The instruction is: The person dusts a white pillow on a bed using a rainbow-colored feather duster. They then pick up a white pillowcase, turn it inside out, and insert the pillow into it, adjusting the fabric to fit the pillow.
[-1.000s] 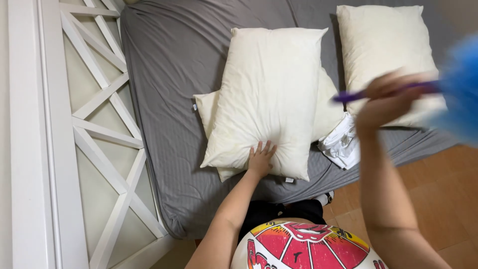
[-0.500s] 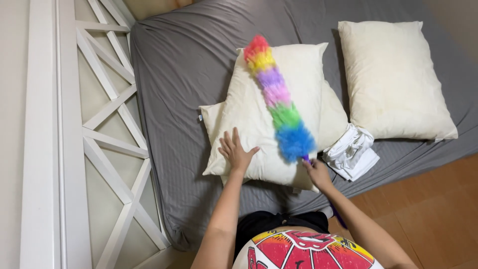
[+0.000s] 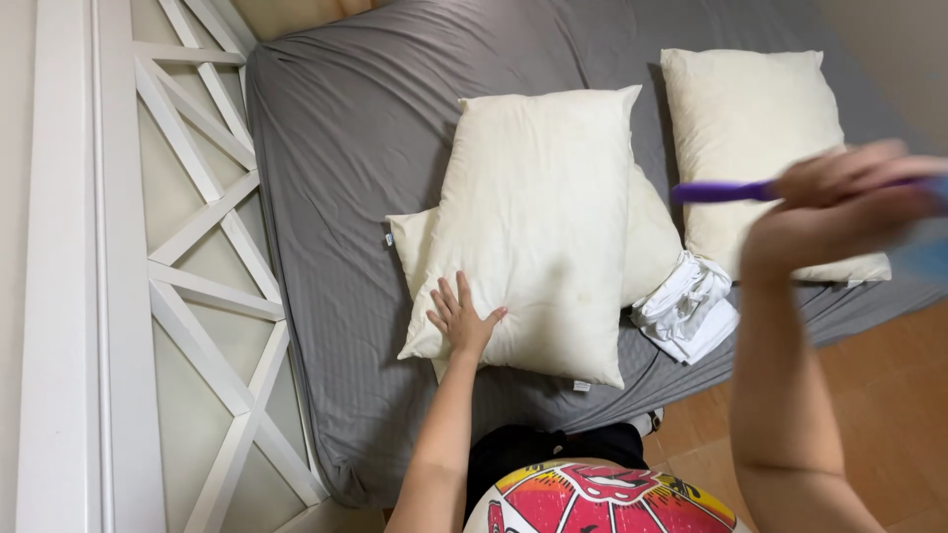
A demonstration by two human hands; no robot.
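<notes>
On a grey-sheeted bed, a person's left hand lies flat, fingers spread, on the lower left corner of a cream pillow stacked over a second pillow. The right hand, blurred and raised near the camera, is clenched round a purple handle; what the handle carries is probably a duster, though only a blue smear shows. Folded white cloth sits beside the stack, a third pillow beyond.

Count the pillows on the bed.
3. The top pillow lies mid-bed under the left hand; a second pillow sits beneath it, mostly covered; the third pillow lies apart at the right. Others could be hidden out of frame.
</notes>
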